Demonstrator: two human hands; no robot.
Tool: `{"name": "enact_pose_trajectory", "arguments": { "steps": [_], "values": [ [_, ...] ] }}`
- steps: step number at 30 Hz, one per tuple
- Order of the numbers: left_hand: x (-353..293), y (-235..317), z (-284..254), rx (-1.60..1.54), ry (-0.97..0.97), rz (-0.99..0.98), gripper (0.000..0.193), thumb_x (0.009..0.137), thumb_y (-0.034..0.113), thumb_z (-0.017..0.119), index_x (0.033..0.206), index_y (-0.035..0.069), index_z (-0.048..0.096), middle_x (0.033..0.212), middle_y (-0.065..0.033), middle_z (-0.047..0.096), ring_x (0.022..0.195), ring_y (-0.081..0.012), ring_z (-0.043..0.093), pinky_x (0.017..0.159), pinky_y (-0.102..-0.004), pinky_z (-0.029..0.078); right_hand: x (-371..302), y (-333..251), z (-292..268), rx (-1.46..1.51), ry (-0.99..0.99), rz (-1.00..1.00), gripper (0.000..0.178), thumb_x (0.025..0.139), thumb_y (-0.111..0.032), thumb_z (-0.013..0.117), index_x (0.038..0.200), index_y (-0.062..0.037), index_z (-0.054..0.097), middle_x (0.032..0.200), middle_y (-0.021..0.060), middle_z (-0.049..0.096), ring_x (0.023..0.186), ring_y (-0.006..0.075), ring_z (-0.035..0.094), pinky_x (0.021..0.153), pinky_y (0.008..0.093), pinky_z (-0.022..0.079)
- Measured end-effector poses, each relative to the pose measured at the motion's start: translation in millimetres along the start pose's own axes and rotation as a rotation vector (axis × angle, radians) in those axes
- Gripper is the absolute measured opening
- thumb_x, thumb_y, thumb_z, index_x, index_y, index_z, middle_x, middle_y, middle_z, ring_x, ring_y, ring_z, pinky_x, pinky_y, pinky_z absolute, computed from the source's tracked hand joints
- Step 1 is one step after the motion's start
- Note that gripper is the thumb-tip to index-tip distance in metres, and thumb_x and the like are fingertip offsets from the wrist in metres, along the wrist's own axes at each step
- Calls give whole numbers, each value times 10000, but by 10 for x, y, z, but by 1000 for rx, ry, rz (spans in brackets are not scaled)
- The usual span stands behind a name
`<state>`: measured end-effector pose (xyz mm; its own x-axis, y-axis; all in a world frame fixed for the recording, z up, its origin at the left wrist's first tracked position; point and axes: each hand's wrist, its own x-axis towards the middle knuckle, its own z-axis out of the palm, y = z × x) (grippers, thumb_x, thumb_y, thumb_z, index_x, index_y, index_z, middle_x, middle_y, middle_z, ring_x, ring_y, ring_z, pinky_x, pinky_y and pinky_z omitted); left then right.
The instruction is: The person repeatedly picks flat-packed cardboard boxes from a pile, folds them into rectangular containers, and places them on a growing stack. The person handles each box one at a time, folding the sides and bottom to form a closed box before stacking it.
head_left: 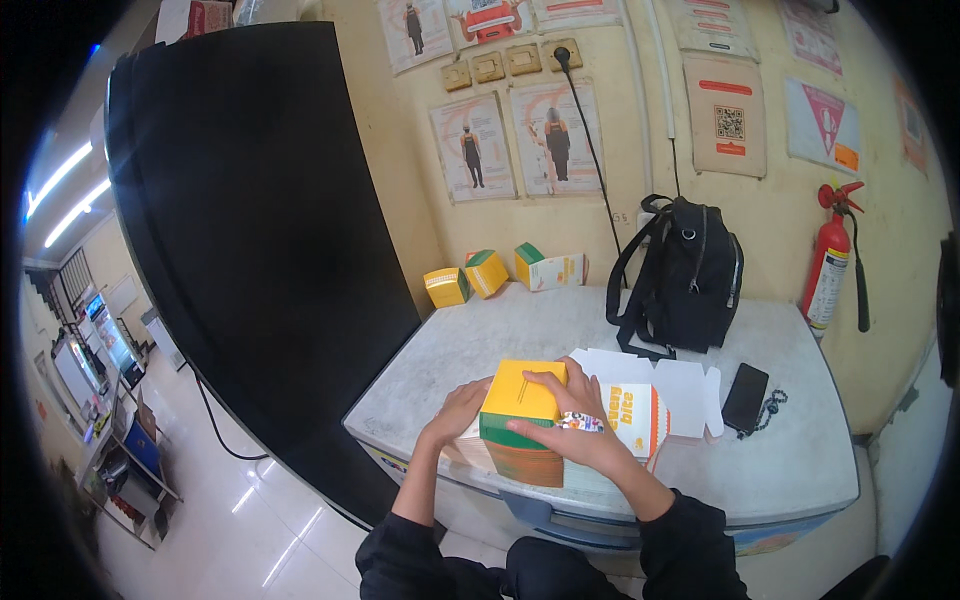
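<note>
A yellow and green carton (pixel 525 388) is between my hands near the front edge of a white-topped chest (pixel 410 370). My right hand (pixel 575 410) grips it, with the thumb on the near green side and the fingers over the yellow top and far side. My left hand (pixel 462 412) is curled against its left side, the fingertips partly hidden. Under the carton is a stack of flat cartons (pixel 525 466) with brownish edges. To the right lies an unfolded white carton blank (pixel 690 388), beside a printed orange and white flat carton (pixel 632 420).
Small yellow and green boxes (pixel 487 273) stand along the back edge. A black backpack (pixel 695 275) rests against the wall. A black phone (pixel 745 398) and a beaded strand (pixel 772 408) lie at the right. A tall black cabinet (pixel 250 200) stands left; a fire extinguisher (pixel 828 260) hangs right.
</note>
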<state>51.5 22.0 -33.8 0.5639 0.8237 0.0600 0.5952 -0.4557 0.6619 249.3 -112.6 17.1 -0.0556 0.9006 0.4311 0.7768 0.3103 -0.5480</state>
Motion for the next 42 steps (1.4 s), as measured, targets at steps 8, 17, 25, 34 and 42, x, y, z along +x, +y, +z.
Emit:
{"name": "enact_pose_trajectory", "arguments": {
  "steps": [8,17,25,34,42],
  "values": [
    [-22,1216,42,205,153,481,527,969,412,284,1394,107,348,1428,-157,343,1349,-304,264,1119,-464,108,-209,-90,-213,-394,-72,-81,707,763,-634,558,1265,-142,487,1290,251,388,1229,358,392,1058,574,151],
    [-80,1392,45,392,22,350,562,937,439,381,1349,57,382,1352,-193,413,1258,-327,387,1059,-489,243,1032,1225,-1026,-237,92,-72,544,746,-198,697,1237,-93,490,1204,125,538,1140,293,482,944,434,387],
    [-65,1466,12,350,20,356,559,845,288,529,1332,41,410,1331,-203,427,1234,-334,410,1029,-543,264,2909,2788,229,-769,207,-216,608,776,-112,593,1341,-87,372,1373,152,377,1304,330,306,1041,511,279],
    [-75,1486,2,329,58,353,543,831,268,535,1313,41,431,1324,-203,442,1224,-334,423,1009,-531,276,2999,3340,798,-763,72,57,658,769,-93,580,1379,-110,334,1326,145,419,1351,307,243,1078,506,218],
    [-88,1403,31,356,48,380,571,826,302,521,1332,57,421,1355,-201,418,1258,-335,395,1036,-513,248,3250,3280,767,-635,387,-140,607,798,-130,579,1366,-156,364,1302,109,454,1326,285,278,1084,526,202]
  ]
}}
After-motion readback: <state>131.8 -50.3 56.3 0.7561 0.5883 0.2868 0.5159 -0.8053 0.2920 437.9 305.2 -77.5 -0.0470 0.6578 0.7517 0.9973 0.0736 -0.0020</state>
